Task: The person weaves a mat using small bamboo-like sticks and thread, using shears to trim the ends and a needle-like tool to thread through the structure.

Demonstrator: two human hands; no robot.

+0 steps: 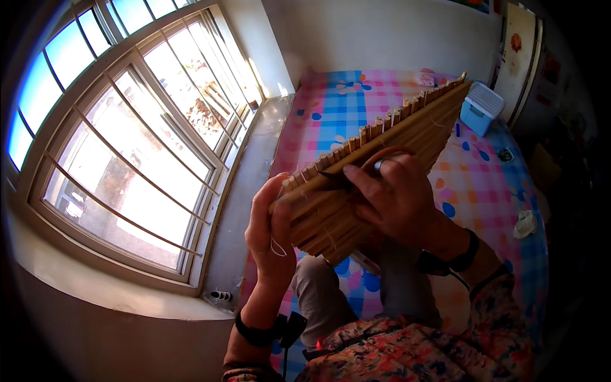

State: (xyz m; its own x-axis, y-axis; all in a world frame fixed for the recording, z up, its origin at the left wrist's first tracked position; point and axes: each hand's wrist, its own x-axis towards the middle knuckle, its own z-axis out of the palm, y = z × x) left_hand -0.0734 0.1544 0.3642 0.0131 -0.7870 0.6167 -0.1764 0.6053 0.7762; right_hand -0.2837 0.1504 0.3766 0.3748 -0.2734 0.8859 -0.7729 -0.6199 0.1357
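Note:
A stiff panel of tan plant stalks (407, 137), laid side by side and stitched with thin thread, is held up tilted in front of me. Its uneven cut stalk ends run along the upper edge. My left hand (270, 216) is closed round the panel's lower left corner, and a loop of pale thread (277, 247) hangs by its fingers. My right hand (398, 191), with a ring on one finger, is closed at the panel's middle around a curved brown piece (385, 153). A dark narrow tip shows by its index finger; I cannot tell the tool's kind.
Under me is a bed with a pink and blue checked sheet (344, 95). A blue box with a white lid (480, 111) stands at the far right, with a crumpled white cloth (525, 225) nearer. A barred window (127, 159) and grey sill (248, 172) flank my left.

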